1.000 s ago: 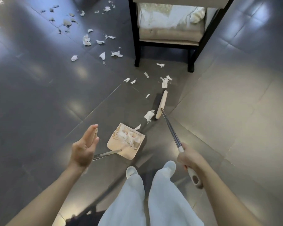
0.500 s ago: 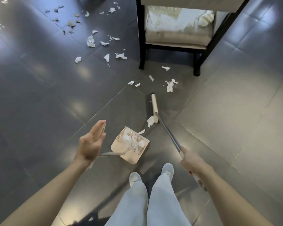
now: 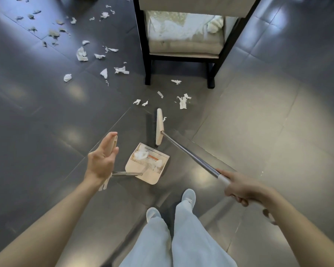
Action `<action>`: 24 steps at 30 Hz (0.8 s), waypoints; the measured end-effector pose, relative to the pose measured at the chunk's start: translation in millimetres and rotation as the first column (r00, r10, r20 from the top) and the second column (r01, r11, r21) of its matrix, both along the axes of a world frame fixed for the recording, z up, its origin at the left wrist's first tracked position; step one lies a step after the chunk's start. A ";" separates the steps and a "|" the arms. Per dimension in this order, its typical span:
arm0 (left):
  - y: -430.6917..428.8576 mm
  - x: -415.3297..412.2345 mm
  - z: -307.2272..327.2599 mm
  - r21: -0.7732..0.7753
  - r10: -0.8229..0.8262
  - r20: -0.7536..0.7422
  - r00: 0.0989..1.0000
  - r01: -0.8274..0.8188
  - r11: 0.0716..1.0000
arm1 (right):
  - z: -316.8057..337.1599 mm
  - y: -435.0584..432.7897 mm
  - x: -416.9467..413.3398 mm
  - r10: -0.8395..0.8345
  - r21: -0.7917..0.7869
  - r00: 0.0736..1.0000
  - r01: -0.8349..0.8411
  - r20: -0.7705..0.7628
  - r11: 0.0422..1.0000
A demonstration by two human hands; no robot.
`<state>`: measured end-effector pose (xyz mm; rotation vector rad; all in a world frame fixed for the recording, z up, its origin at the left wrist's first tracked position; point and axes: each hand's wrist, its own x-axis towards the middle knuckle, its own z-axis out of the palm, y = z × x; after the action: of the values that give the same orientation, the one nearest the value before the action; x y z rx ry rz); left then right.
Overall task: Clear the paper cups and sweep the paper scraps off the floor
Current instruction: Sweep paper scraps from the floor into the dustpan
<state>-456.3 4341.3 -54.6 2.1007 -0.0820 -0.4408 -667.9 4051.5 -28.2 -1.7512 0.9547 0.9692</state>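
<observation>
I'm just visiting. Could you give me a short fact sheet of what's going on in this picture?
Dustpan: on the floor, some scraps inside
Left hand: fingers straight along the dustpan's handle
Right hand: grips the broom by its pole
Broom head: just beyond the dustpan
Paper scraps: many scattered beyond the broom, toward the chair
</observation>
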 end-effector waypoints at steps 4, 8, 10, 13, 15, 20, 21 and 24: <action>-22.5 20.0 2.1 -0.006 0.006 0.028 1.000 -0.006 1.000 | 0.1 -30.9 30.9 -0.115 -0.009 0.991 0.116 0.064 0.993; -56.7 47.3 6.3 -0.014 -0.005 0.045 0.999 0.006 1.000 | -13.6 -72.0 87.4 -0.246 -0.012 0.965 0.248 0.087 0.969; -76.5 61.3 4.7 -0.002 -0.003 0.049 0.999 0.003 1.000 | -31.4 -96.2 119.0 -0.251 -0.056 0.964 0.256 0.087 0.965; -105.8 85.1 1.2 0.025 0.021 0.083 0.996 -0.023 0.999 | -51.9 -130.4 161.7 -0.175 -0.186 0.981 0.187 0.081 0.965; -123.3 100.8 -0.9 0.025 0.043 0.079 0.996 -0.045 0.999 | -59.1 -152.2 186.0 -0.112 -0.279 0.991 0.129 0.078 0.952; -161.8 133.9 -7.8 0.029 0.069 0.069 0.995 -0.071 0.997 | -75.2 -196.2 230.9 0.030 -0.398 0.999 -0.022 0.014 0.917; -167.9 142.4 -10.0 0.054 0.071 0.079 0.994 -0.076 0.996 | -79.4 -200.0 238.1 0.054 -0.393 0.999 -0.051 -0.003 0.918; -179.5 169.2 -12.6 0.124 0.077 0.099 0.992 -0.089 0.988 | -87.8 -200.1 256.9 0.155 -0.341 0.988 -0.153 -0.021 0.927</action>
<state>-287.1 4161.8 -67.3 2.2423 -0.0213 -0.3039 -411.0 3851.5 -116.1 -2.1468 1.0414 0.9360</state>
